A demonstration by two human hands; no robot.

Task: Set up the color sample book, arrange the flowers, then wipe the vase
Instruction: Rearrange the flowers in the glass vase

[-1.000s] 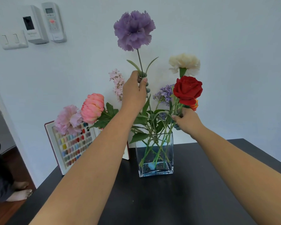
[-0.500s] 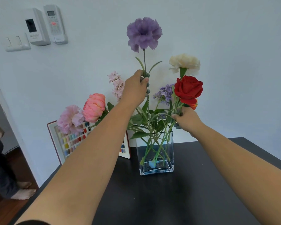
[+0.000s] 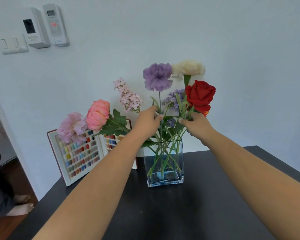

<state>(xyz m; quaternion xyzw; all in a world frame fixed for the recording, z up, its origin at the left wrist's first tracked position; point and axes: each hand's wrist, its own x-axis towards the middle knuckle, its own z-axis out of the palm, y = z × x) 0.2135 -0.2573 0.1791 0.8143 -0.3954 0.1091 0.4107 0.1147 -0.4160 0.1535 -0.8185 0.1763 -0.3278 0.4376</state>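
Observation:
A clear square glass vase [image 3: 164, 177] stands on the black table [image 3: 189, 213] and holds several flowers. My left hand [image 3: 146, 121] pinches the stem of the purple carnation [image 3: 157, 77], whose stem now sits down among the others in the vase. My right hand [image 3: 197, 124] grips the stems below the red rose [image 3: 199, 95]; a cream carnation [image 3: 188, 68] rises behind it. Pink blooms [image 3: 98, 115] lean left over the open color sample book [image 3: 76, 158], which stands upright against the wall.
A light switch [image 3: 14, 45] and two wall-mounted remotes [image 3: 55, 25] hang at upper left. Another person's bare feet [image 3: 21, 206] stand on the wooden floor left of the table, by a doorway. The table's left edge runs close to the book.
My left hand has come down and to the right with the purple carnation, lowering its stem into the vase until the bloom sits beside the cream carnation. My right hand has kept its hold.

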